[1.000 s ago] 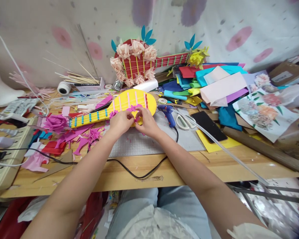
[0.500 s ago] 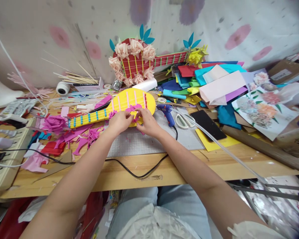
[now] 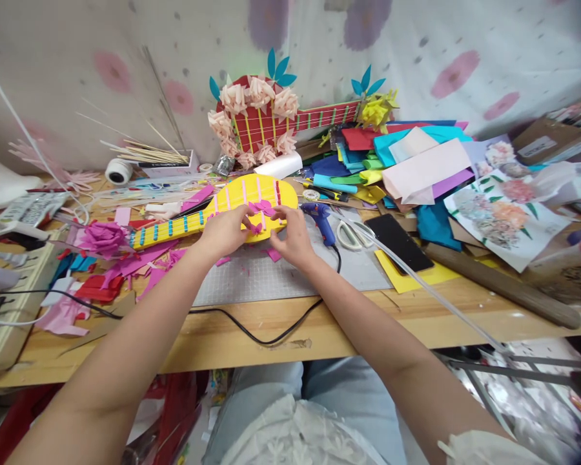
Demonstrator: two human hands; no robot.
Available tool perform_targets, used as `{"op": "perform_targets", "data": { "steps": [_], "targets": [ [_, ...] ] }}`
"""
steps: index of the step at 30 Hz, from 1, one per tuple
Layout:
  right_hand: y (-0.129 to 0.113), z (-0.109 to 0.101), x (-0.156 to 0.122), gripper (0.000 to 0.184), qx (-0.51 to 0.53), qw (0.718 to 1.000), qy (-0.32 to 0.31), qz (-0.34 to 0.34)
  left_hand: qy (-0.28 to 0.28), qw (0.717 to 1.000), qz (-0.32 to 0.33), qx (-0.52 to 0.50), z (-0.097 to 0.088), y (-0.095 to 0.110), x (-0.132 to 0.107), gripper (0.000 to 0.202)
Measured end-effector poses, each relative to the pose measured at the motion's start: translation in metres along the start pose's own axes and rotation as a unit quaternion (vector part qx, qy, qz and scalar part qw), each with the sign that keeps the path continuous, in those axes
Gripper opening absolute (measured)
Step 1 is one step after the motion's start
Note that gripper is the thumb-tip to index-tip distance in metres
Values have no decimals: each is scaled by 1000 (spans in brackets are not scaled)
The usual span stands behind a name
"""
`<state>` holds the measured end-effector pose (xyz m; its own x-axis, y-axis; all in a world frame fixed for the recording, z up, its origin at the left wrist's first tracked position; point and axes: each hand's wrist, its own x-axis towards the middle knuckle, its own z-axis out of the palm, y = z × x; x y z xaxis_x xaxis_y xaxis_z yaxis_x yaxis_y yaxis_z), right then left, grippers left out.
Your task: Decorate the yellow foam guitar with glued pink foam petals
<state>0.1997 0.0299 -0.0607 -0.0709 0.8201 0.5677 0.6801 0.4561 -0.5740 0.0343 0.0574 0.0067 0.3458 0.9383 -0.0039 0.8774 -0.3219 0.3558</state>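
Observation:
A yellow paper guitar (image 3: 245,195) with pink and blue strips lies on the grey cutting mat (image 3: 252,278). Pink paper petals (image 3: 261,207) sit on its body between my hands. My left hand (image 3: 226,239) rests over the near edge of the body, its fingers slightly apart beside the petals. My right hand (image 3: 294,240) is at the body's right end, thumb and fingers spread, with nothing seen between them. A pink paper rose (image 3: 105,239) is by the tip of the neck.
A blue glue gun (image 3: 322,223) lies right of the guitar, near white-handled scissors (image 3: 351,236) and a black phone (image 3: 401,242). Behind stands a red paper guitar (image 3: 256,126) with roses. Coloured paper (image 3: 426,165) is piled right; a power strip (image 3: 10,316) is at left.
My hands have moved apart and away from the pink petals, which now show more fully. The view has shifted slightly.

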Motion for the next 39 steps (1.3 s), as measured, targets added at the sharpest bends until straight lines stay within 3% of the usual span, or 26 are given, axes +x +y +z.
{"op": "perform_targets", "data": {
  "steps": [5,14,20,30,39],
  "targets": [
    [9,-5,-6,38,10,998,54,40,19,1000,-1,14,7,3,0,41],
    [11,2,-9,35,43,997,42,57,34,999,-22,12,13,-1,3,34],
    [18,8,-8,35,84,988,78,100,30,999,-23,10,16,0,4,36],
    [23,12,-7,34,130,981,119,79,24,999,-28,-4,18,2,4,36],
    [18,10,-7,34,101,987,91,81,27,999,-29,-34,20,1,5,39]
  ]
}}
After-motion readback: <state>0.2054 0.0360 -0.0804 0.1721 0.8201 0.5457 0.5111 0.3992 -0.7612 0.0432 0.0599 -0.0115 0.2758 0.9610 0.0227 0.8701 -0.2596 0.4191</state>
